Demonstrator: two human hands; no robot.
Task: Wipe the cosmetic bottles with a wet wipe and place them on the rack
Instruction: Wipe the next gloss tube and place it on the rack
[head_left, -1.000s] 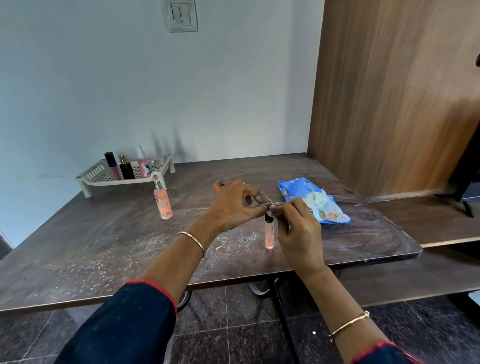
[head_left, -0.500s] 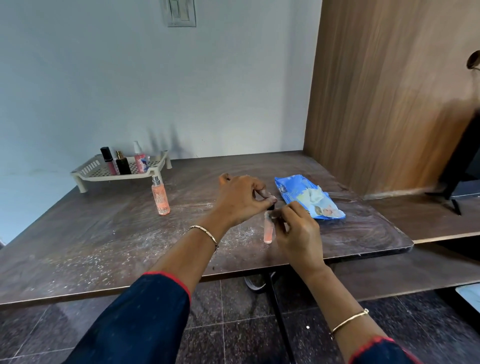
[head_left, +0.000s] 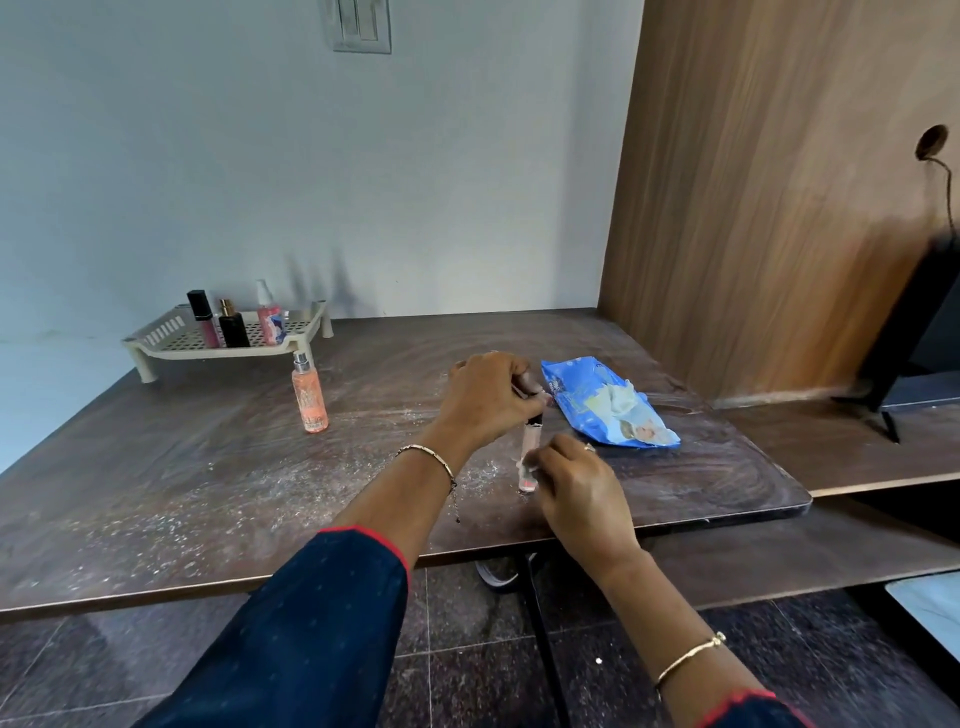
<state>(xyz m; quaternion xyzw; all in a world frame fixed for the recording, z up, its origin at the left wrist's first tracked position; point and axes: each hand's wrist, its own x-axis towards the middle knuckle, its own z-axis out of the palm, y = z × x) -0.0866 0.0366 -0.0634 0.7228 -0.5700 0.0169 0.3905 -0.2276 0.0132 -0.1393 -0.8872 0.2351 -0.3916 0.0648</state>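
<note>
A slim pink bottle (head_left: 530, 443) with a black cap stands upright on the brown table (head_left: 208, 467) near its front edge. My left hand (head_left: 488, 400) pinches the bottle's cap end from above. My right hand (head_left: 582, 493) pinches a small white wet wipe (head_left: 527, 464) against the lower part of the bottle. An orange spray bottle (head_left: 309, 400) stands alone in front of the cream rack (head_left: 156, 344). The rack, at the back left, holds a black-capped lip gloss (head_left: 203, 318), a black perfume bottle (head_left: 234, 328) and a pink spray bottle (head_left: 270, 318).
A blue pack of wet wipes (head_left: 602, 402) lies open just right of my hands. White dust streaks the tabletop. A wooden panel (head_left: 769, 208) rises at the right, with a lower shelf (head_left: 857, 452) and a dark stand beside it.
My right hand with the wipe has slid down from the bottle's cap to its lower part. My left hand has kept its hold on the top.
</note>
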